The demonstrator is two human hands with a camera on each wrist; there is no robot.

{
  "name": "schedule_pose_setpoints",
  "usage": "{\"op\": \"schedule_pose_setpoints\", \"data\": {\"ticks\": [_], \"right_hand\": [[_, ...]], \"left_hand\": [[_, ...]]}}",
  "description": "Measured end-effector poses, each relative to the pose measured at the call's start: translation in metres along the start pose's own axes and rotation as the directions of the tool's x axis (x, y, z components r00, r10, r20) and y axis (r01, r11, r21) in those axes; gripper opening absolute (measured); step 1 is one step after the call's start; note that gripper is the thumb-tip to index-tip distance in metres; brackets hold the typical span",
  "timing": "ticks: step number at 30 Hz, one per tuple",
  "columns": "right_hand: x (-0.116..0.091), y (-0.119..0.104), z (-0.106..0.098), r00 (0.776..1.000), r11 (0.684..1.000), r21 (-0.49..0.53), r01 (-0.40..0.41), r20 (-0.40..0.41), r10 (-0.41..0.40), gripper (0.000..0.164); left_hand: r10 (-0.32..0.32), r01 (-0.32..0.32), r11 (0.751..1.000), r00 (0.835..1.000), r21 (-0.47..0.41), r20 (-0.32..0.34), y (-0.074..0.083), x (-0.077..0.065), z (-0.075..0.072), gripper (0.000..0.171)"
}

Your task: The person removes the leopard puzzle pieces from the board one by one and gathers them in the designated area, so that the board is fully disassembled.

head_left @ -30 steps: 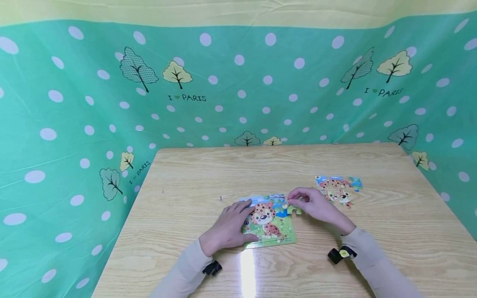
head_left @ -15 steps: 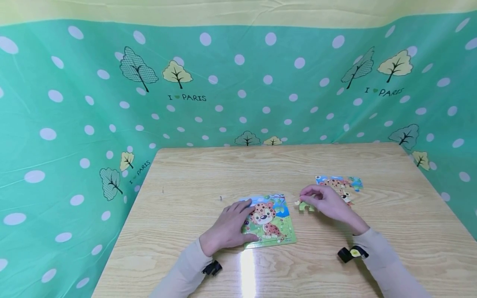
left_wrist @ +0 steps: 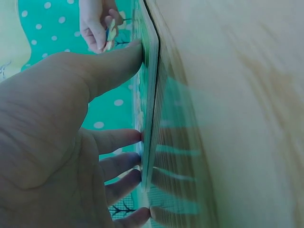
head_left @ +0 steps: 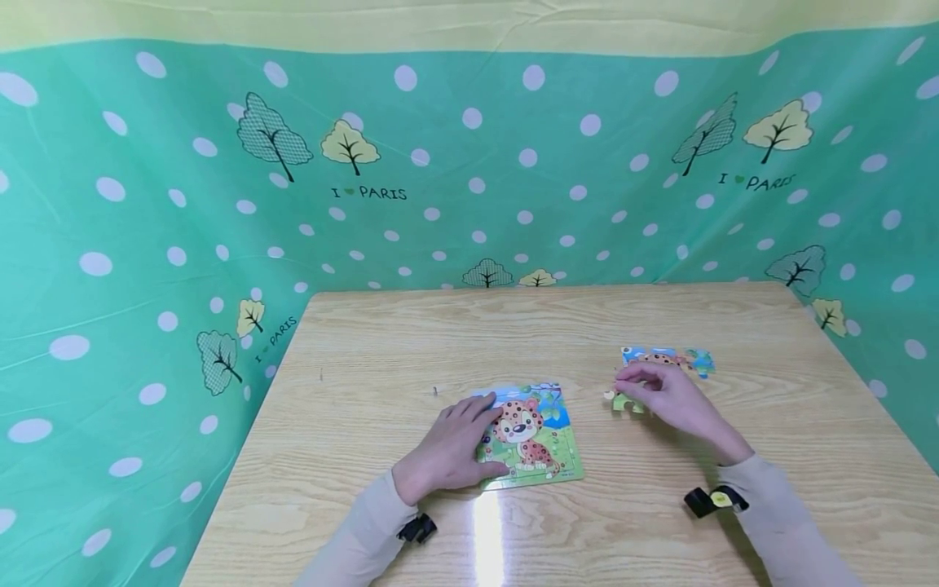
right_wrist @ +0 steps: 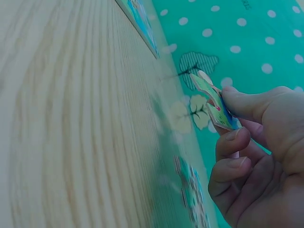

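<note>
My left hand (head_left: pixel 449 447) rests across the left side of a flat puzzle board (head_left: pixel 539 436) showing a spotted leopard cub on grass. In the left wrist view its thumb and fingertips touch the face and edge of the board (left_wrist: pixel 152 61), the fingers nearly straight. To the right, my right hand (head_left: pixel 671 401) pinches a green jigsaw piece (head_left: pixel 627 404) between thumb and fingers above the table. The right wrist view shows this piece (right_wrist: pixel 219 114) tilted, with green, blue and white on it. Behind that hand, a group of jigsaw pieces (head_left: pixel 660 356) with leopard parts is partly covered.
The wooden table (head_left: pixel 411 334) reaches back to a green polka-dot cloth (head_left: pixel 469 163) that hangs behind and at both sides. A small dark speck (head_left: pixel 434 390) is left of the board. Each wrist wears a black strap device (head_left: pixel 418 528).
My right hand has carried the jigsaw piece away from the board's upper right corner, rightward to the group of pieces. My left hand has stayed on the board.
</note>
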State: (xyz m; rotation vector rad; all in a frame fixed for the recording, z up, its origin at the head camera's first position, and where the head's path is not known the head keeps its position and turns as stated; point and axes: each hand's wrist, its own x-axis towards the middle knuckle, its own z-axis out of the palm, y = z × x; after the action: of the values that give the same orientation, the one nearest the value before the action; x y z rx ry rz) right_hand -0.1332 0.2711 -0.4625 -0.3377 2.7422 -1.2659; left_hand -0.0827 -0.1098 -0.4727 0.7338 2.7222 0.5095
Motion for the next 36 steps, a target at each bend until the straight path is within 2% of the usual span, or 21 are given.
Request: {"op": "schedule_pose_setpoints", "data": {"ticks": [15,20,26,36], "right_hand": [[-0.014,0.039,-0.045,0.988,0.985,-0.107,-0.138,-0.077,0.130,0.048],[-0.017,0.055,-0.059,0.980,0.972,-0.159,-0.172,-0.127,0.152,0.051],[-0.019,0.074,-0.072,0.975,0.962,-0.207,-0.179,-0.169,0.145,0.047],[-0.020,0.088,-0.079,0.973,0.950,-0.234,-0.205,-0.150,0.173,0.048]], "left_hand": [[0.047,-0.047,0.998,0.999,-0.043,-0.005,-0.005,-0.002,-0.001,0.072],[0.043,-0.043,0.997,0.999,-0.057,-0.001,-0.005,-0.002,-0.001,0.070],[0.039,-0.039,0.998,0.999,-0.059,0.015,-0.006,-0.002,-0.002,0.078],[0.047,-0.046,0.998,0.999,-0.041,0.015,-0.007,-0.002,-0.001,0.087]]}}
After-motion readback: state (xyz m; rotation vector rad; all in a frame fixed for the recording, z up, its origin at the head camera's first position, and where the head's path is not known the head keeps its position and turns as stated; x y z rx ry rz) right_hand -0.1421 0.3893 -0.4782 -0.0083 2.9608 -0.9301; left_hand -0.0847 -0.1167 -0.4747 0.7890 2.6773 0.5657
